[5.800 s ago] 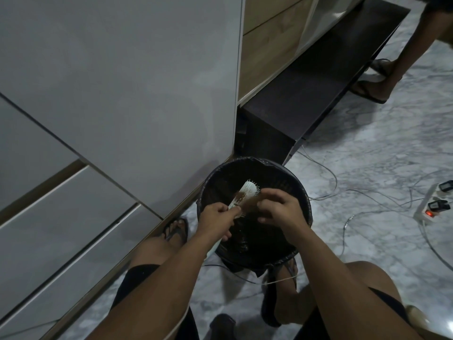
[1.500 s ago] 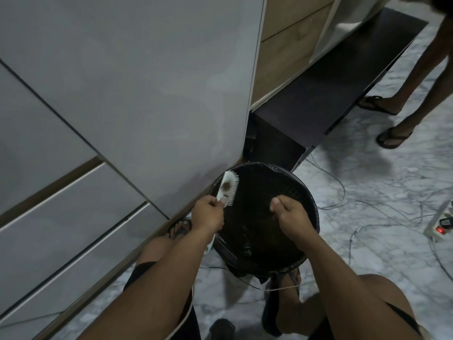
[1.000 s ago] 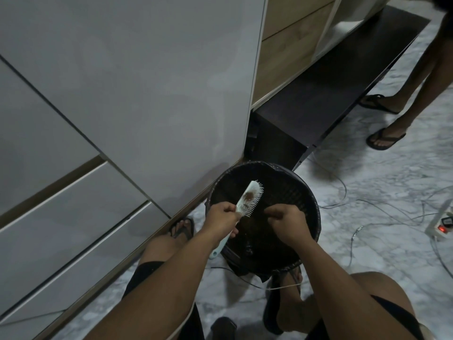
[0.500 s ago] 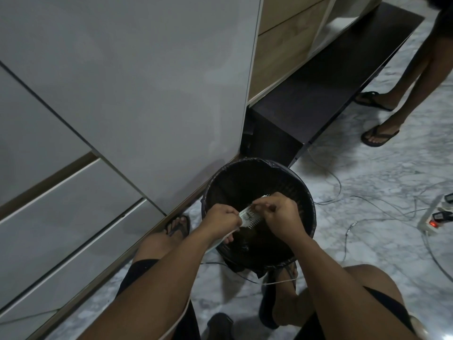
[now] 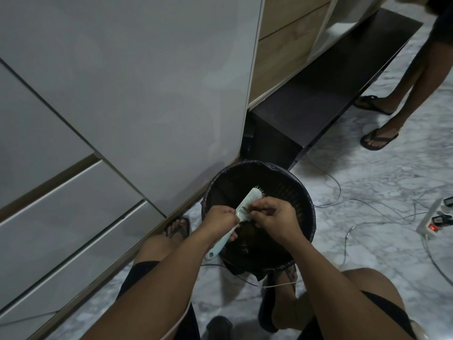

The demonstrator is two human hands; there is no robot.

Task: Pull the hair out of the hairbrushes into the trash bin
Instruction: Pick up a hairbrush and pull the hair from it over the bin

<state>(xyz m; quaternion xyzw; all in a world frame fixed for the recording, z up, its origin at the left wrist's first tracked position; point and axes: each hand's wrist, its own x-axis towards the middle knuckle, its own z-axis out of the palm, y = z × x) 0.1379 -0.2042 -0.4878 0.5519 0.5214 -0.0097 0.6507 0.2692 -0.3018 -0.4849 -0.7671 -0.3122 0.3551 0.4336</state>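
A pale mint hairbrush (image 5: 245, 205) with white bristles; a black perforated trash bin (image 5: 289, 190); a white, grey-veined marble floor (image 5: 382, 200); glossy grey cabinet doors (image 5: 137, 77).

Over the black trash bin (image 5: 304, 192), set on the marble floor (image 5: 367, 217) beside the white cabinet (image 5: 147, 94), the left hand (image 5: 220, 220) grips a pale hairbrush (image 5: 245, 204) by its handle while the right hand (image 5: 277, 218) pinches hair (image 5: 244, 209) among its bristles.
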